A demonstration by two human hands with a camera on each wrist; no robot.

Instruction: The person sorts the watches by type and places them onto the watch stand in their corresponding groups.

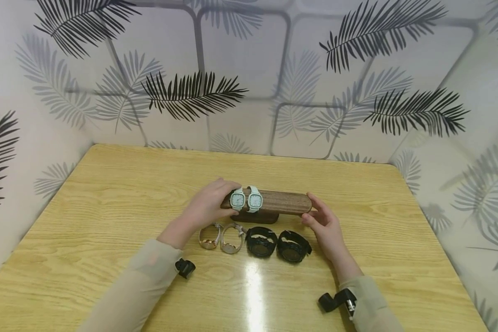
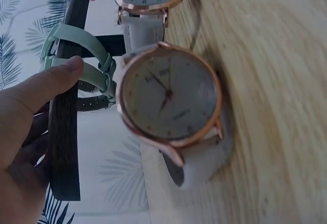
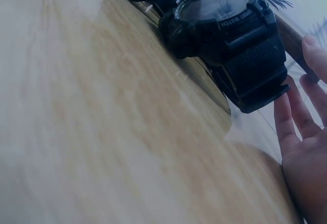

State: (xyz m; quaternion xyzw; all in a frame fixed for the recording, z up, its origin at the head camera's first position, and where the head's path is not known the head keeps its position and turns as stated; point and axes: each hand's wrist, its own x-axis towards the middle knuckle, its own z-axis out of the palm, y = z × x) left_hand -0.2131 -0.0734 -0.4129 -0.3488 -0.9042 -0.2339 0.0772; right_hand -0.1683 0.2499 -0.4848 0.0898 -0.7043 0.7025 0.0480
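A dark wooden watch stand (image 1: 286, 202) with a rounded horizontal bar stands mid-table. Two mint-green square watches (image 1: 255, 200) are strapped round the bar towards its left end. My left hand (image 1: 209, 203) grips that end; in the left wrist view its thumb lies on the bar against a mint strap (image 2: 87, 40), fingers behind. At the bar's right end, my right hand (image 1: 325, 226) holds the tip between thumb and fingers. In front of the stand lie two rose-gold-rimmed watches (image 2: 171, 96) with pale straps and two black sport watches (image 3: 225, 30).
The stand's dark base (image 1: 255, 217) shows under the bar. A light wood-grain table (image 1: 108, 184) reaches back to a leaf-patterned backdrop (image 1: 240, 46). The loose watches sit in a row between my forearms, close to the stand's front.
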